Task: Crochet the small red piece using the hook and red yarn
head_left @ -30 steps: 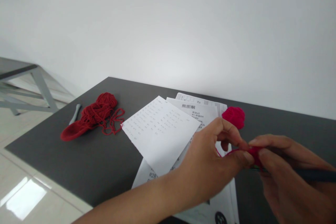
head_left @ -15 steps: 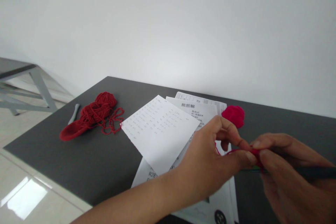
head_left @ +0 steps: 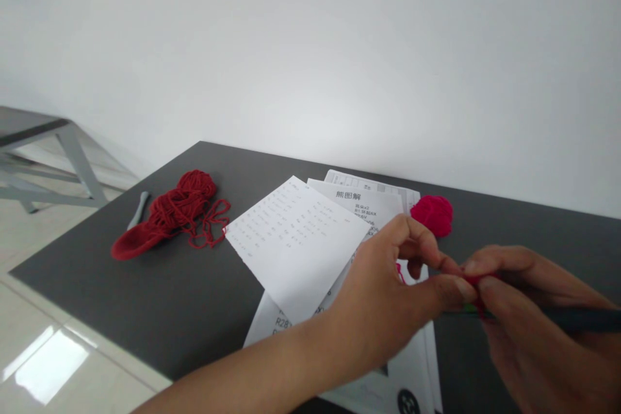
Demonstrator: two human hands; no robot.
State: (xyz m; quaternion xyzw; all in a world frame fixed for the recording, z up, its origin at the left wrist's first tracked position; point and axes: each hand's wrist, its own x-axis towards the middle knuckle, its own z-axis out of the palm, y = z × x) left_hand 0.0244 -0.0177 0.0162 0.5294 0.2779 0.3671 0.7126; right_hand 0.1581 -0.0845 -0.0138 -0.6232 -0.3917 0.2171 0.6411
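Between the fingertips of both hands is a small piece of pinkish-red yarn work (head_left: 476,279), mostly hidden by them. My left hand (head_left: 383,304) pinches its left end between thumb and index finger, and a strand of yarn shows by the curled fingers. From the right, my right hand (head_left: 538,310) pinches the same piece with thumb and fingertips. A crochet hook (head_left: 577,319) with a dark handle lies across the right hand, its thin shaft passing below the yarn work; its tip is hard to make out. A bright pink yarn ball (head_left: 431,215) sits beyond the left hand.
Printed sheets (head_left: 373,197) lie beneath the left hand, with a handwritten note (head_left: 295,239) on top. At the left of the dark table (head_left: 204,310) are dark red yarn (head_left: 182,204), a red crocheted piece (head_left: 136,242) and a grey tool (head_left: 139,210). A stool (head_left: 72,149) stands beyond.
Both hands keep their pinch, with only slight finger movement at the yarn work. The strand near my left hand's curled fingers shows less. Everything on the table stays put.
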